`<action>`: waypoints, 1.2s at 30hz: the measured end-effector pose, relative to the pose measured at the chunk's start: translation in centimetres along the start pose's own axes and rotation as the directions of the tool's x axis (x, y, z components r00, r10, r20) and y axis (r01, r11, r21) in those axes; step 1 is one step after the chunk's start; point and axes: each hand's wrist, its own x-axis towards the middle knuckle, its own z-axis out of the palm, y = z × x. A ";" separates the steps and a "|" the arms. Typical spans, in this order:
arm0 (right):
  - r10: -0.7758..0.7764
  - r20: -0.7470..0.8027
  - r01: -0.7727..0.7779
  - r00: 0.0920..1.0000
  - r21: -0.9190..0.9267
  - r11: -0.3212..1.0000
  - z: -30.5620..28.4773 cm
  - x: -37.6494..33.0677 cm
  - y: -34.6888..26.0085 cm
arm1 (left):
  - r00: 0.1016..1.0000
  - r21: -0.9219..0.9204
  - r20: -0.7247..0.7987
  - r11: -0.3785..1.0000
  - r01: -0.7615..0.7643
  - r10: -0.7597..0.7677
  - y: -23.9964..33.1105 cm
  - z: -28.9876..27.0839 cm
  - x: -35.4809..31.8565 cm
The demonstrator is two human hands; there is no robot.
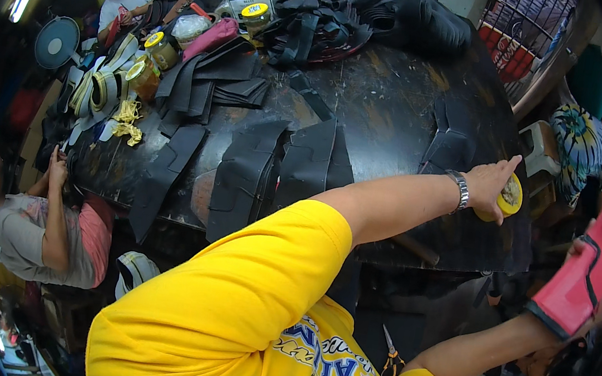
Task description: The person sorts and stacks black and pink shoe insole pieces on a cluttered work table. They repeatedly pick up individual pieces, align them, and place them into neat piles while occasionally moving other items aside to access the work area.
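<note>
Two hands are busy: the left hand (488, 182) closes over a yellow-lidded tin (510, 196) at the far right edge of the dark tabletop (394, 102), while the right hand (582, 294), mostly hidden, holds a red padded piece (581, 279) beside it. Gripped only from above so near the edge, the tin could slip off.

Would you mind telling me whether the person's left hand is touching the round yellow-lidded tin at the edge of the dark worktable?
Touching. The head view shows the left hand wrapped over the round yellow-lidded tin, fingers closed over its rim with no gap.
</note>
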 end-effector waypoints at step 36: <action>0.034 -0.140 -0.142 0.989 -0.988 0.061 -5.2 5.1 30.3 | 0.604 -0.653 -0.487 0.723 0.228 -0.630 -16.7 -28.0 -39.8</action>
